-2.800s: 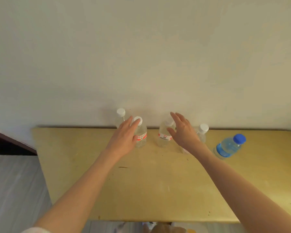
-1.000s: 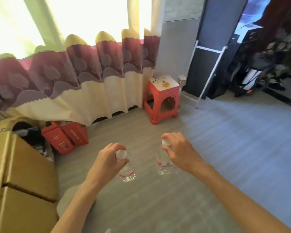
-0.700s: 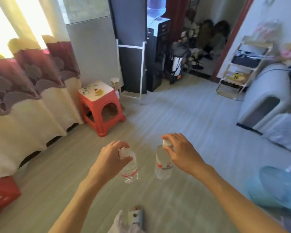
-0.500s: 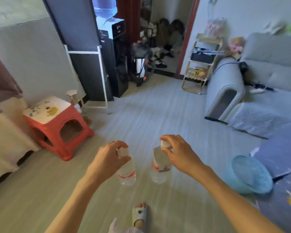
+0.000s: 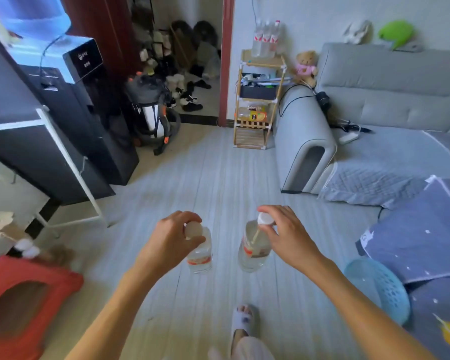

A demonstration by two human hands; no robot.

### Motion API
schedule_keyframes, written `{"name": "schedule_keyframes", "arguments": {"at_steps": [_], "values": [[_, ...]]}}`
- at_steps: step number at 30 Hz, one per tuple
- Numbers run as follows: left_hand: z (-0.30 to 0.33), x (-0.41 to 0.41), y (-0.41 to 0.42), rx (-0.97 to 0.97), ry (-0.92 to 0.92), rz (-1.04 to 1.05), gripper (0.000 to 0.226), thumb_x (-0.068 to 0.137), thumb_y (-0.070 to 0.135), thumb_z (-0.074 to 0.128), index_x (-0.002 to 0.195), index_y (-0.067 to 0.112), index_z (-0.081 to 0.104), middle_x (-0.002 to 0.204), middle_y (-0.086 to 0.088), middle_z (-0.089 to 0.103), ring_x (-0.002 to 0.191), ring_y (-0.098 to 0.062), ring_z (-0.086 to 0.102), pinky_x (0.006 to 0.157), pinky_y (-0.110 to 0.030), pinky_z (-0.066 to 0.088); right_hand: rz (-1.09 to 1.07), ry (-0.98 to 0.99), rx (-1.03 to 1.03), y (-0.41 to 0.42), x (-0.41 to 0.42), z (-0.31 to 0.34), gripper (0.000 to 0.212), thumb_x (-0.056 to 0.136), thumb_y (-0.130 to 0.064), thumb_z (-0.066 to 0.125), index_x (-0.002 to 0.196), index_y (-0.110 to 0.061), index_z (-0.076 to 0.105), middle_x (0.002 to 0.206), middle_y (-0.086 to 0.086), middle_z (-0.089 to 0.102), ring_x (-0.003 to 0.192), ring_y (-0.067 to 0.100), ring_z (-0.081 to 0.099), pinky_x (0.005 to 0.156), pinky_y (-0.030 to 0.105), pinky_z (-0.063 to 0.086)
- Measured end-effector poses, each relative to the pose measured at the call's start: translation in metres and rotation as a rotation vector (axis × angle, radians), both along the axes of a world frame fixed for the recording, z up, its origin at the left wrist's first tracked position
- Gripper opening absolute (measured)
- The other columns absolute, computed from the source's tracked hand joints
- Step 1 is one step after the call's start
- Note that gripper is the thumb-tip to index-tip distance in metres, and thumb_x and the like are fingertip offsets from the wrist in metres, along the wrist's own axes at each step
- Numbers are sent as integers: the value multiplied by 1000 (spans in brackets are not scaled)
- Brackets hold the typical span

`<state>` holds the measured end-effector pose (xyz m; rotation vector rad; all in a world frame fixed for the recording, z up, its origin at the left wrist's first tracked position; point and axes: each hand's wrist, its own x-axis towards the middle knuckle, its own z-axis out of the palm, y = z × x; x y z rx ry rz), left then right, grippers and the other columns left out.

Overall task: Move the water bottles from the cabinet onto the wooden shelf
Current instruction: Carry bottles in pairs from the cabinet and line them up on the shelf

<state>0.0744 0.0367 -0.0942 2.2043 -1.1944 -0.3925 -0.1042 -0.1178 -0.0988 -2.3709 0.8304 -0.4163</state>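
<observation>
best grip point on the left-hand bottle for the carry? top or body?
Top, from above. The left-hand bottle hangs upright, and the left hand pinches it round the white cap, the narrow neck just under it giving the fingers a ledge. The smooth, wider body below is free. The right hand carries the other bottle the same way.

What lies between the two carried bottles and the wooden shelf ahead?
In the head view, only bare grey floor separates the left bottle and right bottle from the wooden shelf.
</observation>
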Motion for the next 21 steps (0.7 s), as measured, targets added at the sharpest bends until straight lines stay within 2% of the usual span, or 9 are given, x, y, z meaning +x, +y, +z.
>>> {"name": "schedule_keyframes", "arguments": {"at_steps": [5,9,12,16,21], "values": [[-10,66,-106,30,-11,-4,32,73,24,72,104,22,62,91,7,55,66,-1,47,58,-2,38,11,27,37,-106,65,-11,34,89,-17,53,123,-16,49,112,-9,47,109,14,49,85,14,28],[-2,123,-197,67,-28,-8,33,72,24,73,103,21,63,90,7,56,72,-11,50,58,-3,37,27,30,15,-201,124,-9,34,89,-19,55,122,-13,50,118,-3,52,109,17,50,85,16,30],[9,166,-258,27,-48,14,31,71,22,73,100,22,63,91,8,57,72,-9,49,58,-3,36,18,14,-35,-268,171,0,32,86,-15,59,117,-9,54,115,4,57,108,21,50,88,19,31],[19,222,-340,-57,-16,56,31,68,18,76,97,21,64,84,13,55,68,0,51,59,-5,37,6,-10,-97,-348,226,5,28,78,-6,66,105,-3,59,103,12,62,99,32,54,82,17,30],[21,296,-443,-103,-27,41,32,66,19,78,96,20,66,72,20,50,63,-2,51,61,-1,36,-83,-67,-102,-446,296,7,29,80,-8,65,108,-4,60,105,12,61,97,29,56,79,14,29]]}}
